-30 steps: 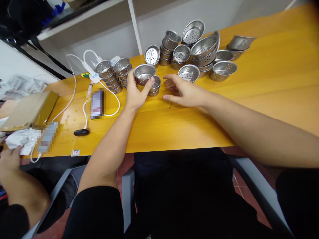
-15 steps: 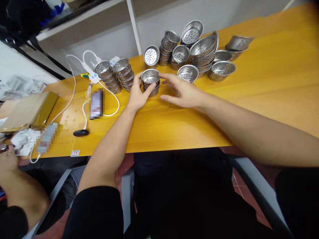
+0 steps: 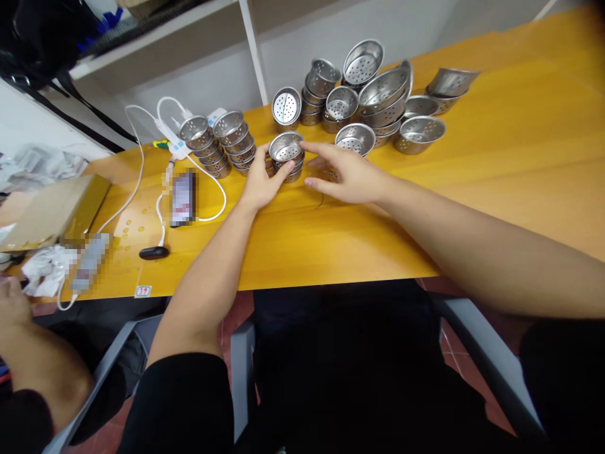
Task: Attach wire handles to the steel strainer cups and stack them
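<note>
A short stack of perforated metal cups (image 3: 286, 151) stands on the table in front of me. My left hand (image 3: 265, 180) is curled round its left side, thumb on the front and fingers behind. On the other side, my right hand (image 3: 347, 173) has its fingers apart. Its index fingertip is at the top cup's rim; I cannot tell if it touches. Nothing is held in the right hand. Just behind the right hand sits another perforated cup (image 3: 355, 137), partly hidden by it. Two taller cup stacks (image 3: 231, 129) (image 3: 196, 132) stand left of my left hand.
More perforated cups (image 3: 385, 94) crowd the back right, some tilted. At left lie a phone (image 3: 183, 198), white cables (image 3: 222, 189), a power strip (image 3: 179, 148), a small black object (image 3: 154, 253) and a cardboard box (image 3: 51, 208). Another person's arm (image 3: 42, 359) is at far left.
The stack in my left hand has shifted very slightly to the right. Both of my hands are almost where they were. The other person's hand at far left has moved a little.
</note>
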`<state>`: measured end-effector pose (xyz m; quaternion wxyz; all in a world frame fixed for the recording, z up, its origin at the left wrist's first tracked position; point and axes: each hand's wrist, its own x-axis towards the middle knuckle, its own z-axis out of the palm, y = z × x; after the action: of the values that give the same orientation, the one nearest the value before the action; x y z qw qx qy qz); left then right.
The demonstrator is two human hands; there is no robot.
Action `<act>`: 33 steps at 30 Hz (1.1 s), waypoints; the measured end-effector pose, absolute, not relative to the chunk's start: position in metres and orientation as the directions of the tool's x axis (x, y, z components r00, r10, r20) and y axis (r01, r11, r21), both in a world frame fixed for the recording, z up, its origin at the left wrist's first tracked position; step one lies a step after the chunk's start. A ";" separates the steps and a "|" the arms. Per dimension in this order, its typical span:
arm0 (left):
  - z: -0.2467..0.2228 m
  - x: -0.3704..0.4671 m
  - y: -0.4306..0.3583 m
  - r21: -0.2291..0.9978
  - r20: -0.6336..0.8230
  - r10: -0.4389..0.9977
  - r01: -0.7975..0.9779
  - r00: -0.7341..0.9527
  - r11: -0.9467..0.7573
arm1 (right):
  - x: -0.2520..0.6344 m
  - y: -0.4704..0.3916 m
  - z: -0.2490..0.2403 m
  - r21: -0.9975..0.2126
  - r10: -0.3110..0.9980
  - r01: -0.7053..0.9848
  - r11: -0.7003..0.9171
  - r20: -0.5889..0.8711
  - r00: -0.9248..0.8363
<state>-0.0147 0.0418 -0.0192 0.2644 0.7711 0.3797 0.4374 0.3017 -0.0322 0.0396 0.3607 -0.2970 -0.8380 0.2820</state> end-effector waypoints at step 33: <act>-0.026 -0.015 0.051 0.730 0.489 0.826 0.386 0.281 -0.564 | 0.301 -0.038 0.053 -0.589 0.704 0.415 0.693 0.430 -0.566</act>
<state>-0.0148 0.0506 -0.0260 0.2451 0.7620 0.3975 0.4486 0.3012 -0.0383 0.0527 0.3329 -0.3260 -0.8578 0.2170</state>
